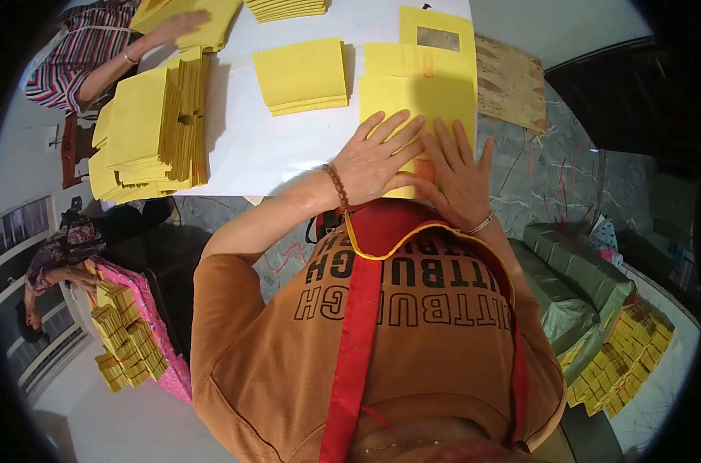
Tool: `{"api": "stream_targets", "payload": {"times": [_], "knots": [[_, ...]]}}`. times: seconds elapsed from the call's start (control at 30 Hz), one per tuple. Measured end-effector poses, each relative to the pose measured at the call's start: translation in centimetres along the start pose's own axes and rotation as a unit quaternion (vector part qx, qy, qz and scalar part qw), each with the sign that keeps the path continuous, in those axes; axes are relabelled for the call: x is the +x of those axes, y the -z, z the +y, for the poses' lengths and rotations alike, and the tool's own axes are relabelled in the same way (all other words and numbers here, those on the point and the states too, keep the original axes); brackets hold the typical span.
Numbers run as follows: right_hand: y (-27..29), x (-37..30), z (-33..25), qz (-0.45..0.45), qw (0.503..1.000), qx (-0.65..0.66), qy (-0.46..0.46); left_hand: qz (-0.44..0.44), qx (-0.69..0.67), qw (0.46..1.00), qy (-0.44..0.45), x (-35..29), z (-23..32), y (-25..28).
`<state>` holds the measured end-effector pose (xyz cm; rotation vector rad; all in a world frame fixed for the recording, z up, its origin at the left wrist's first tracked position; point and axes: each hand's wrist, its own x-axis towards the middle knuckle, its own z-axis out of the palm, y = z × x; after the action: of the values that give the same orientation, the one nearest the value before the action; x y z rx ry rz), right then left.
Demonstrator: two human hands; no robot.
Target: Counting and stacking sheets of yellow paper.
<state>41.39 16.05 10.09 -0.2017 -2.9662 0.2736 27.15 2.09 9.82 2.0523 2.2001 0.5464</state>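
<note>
Yellow paper sheets [389, 92] lie overlapped at the table's right side, their near part under my hands. My left hand [375, 158] rests flat on them with fingers spread, a beaded bracelet at its wrist. Beside it my right hand [457, 174] also presses down, fingers stretched out and pointing away from me. The two hands nearly meet at the thumbs. At the far end, one yellow piece shows a greyish rectangle [438, 38]. Left of the sheets sits a small stack of folded yellow paper [303, 77].
A tall pile of folded yellow paper [146, 127] stands on the white table [246, 162]. A co-worker's hand [182, 27] moves over more yellow paper at far left. Another person is by a pink-covered table [146, 293]. Green wrapped bundles [567, 278] and yellow bundles [624, 359] are at right.
</note>
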Motion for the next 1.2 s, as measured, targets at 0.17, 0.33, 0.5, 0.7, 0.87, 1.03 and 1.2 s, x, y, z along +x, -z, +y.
{"api": "stream_targets", "payload": {"times": [0.17,0.33,0.5,0.7,0.87,1.03,1.2], "knots": [[0.2,0.0,0.6,-0.039,0.988,0.139,-0.049,0.053,0.185,0.979,-0.075,1.4,-0.4,0.3],[-0.2,0.2,3.2,0.075,0.841,0.524,-0.112,0.081,0.234,0.968,-0.04,3.4,1.2,-0.1],[0.9,0.5,3.1,0.231,0.744,0.603,-0.174,0.124,0.061,0.99,-0.002,3.4,-1.2,2.8],[-0.1,-1.1,3.9,0.208,0.707,0.635,-0.231,0.32,0.184,0.929,0.02,-2.4,-9.1,5.3],[-1.0,-0.9,3.7,0.194,0.762,0.581,-0.209,0.213,0.27,0.931,0.119,-4.4,-15.7,-0.3],[-1.0,-0.8,2.7,0.177,0.801,0.539,-0.192,0.117,0.247,0.952,0.137,-5.1,-18.5,-4.4],[-2.0,-1.1,2.8,0.159,0.78,0.566,-0.216,0.025,0.188,0.962,0.199,-4.9,-17.8,-5.3]]}}
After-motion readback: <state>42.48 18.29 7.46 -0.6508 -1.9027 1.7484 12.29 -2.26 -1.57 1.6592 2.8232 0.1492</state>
